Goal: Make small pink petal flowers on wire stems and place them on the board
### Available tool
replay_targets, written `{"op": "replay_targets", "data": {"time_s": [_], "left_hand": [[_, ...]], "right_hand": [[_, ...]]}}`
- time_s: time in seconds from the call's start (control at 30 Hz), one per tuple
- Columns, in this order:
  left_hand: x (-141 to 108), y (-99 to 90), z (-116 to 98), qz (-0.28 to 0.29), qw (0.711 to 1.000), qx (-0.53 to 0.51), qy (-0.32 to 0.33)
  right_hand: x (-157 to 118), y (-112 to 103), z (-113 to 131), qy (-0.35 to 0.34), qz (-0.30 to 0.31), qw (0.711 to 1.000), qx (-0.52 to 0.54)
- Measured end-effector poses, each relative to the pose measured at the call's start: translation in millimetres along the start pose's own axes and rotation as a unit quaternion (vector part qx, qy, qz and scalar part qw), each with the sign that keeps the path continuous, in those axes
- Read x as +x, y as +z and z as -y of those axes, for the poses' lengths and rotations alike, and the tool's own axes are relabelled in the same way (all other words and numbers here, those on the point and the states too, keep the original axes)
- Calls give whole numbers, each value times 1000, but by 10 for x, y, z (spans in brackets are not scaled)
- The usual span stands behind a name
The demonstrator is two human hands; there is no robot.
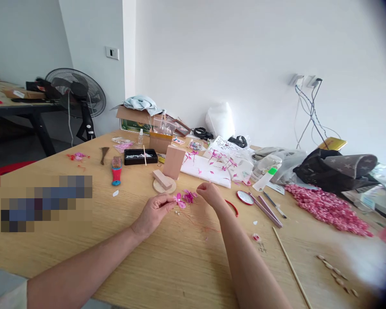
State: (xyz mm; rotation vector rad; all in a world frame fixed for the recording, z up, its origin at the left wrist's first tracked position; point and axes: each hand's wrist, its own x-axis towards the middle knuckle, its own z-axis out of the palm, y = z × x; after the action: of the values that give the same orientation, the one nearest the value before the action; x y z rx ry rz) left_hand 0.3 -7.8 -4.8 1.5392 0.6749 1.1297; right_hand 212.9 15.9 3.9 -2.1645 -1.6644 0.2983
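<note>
Over the middle of the table, my left hand (155,213) pinches a pink artificial flower (180,201) between thumb and fingertips. A darker magenta flower (189,196) sits just beside it, toward my other hand. My right hand (208,193) is closed in a pinch to the right of the flowers. Whatever lies between its fingertips is too small to make out. Fine red thread (197,224) trails on the wood below both hands. Small pale beads (177,212) rest just under the held flower.
Beyond my hands stand a wooden block (174,162) and a round wooden disc (156,187). A red-handled brush (116,171) and black tray (140,161) lie left. Rightward are a magnifying glass (245,197), tweezers (266,210), a long stick (291,266) and pink strands (328,210).
</note>
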Motion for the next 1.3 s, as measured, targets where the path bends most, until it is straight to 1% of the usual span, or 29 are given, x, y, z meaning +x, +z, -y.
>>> {"op": "replay_targets", "data": {"time_s": [0.13,0.2,0.27,0.4,0.47,0.53,0.6,0.67,0.77,0.83,0.87,0.9,0.97,1.03,1.1,1.2,1.3], "left_hand": [[-6,37,-23,39,999,20,5],[-9,45,-35,60,998,28,7],[-9,47,-46,65,997,29,0],[-7,48,-67,39,999,16,-23],[-6,52,-73,30,999,3,-37],[-5,54,-68,23,998,-14,-51],[2,52,-46,18,997,-35,-64],[16,43,-12,10,995,-63,-77],[42,20,43,-10,989,-115,-95],[56,6,72,-23,982,-151,-106],[60,1,83,-28,979,-168,-112],[63,-3,92,-31,976,-183,-118],[66,-7,106,-30,969,-207,-129],[70,-10,115,-27,966,-222,-131],[78,-17,120,-30,966,-225,-124],[99,-27,117,-45,972,-204,-111],[116,-27,93,-60,982,-157,-90]], "right_hand": [[24,138,-30,23,6,999,-23],[20,180,-29,34,-1,999,-37],[13,191,-16,45,-16,998,-51],[-40,135,37,57,-73,992,-82],[-76,100,61,48,-113,988,-98],[-99,74,69,24,-155,983,-100],[-104,43,58,-7,-196,978,-74],[-107,-15,47,-45,-240,969,-19],[-174,-166,93,-110,-308,939,104],[-287,-286,192,-147,-326,916,180],[-363,-340,258,-161,-319,911,207],[-447,-383,331,-176,-298,911,222],[-613,-423,474,-206,-234,919,241],[-741,-389,584,-225,-158,926,260],[-810,-297,642,-225,-100,927,281],[-838,-122,650,-192,-50,922,331],[-859,20,643,-105,24,906,410]]}}
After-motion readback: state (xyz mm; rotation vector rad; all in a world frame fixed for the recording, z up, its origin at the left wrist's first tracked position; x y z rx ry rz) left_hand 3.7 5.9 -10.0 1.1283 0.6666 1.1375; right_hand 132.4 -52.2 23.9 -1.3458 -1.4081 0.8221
